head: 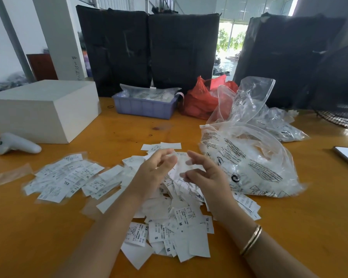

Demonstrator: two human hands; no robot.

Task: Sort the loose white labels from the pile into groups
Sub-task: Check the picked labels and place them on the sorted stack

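Both hands, left hand (153,173) and right hand (207,175), above the pile of white labels (175,223) on the orange table (289,227).

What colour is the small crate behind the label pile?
Light purple-blue crate, clearest in the head view.

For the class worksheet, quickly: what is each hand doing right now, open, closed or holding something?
Left hand: fingers curled, apparently pinching a label.
Right hand: fingers curled beside that label; actual grip cannot be told.

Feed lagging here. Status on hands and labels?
Left hand and right hand together holding a label above the pile. Sorted group left. Nothing blocking.
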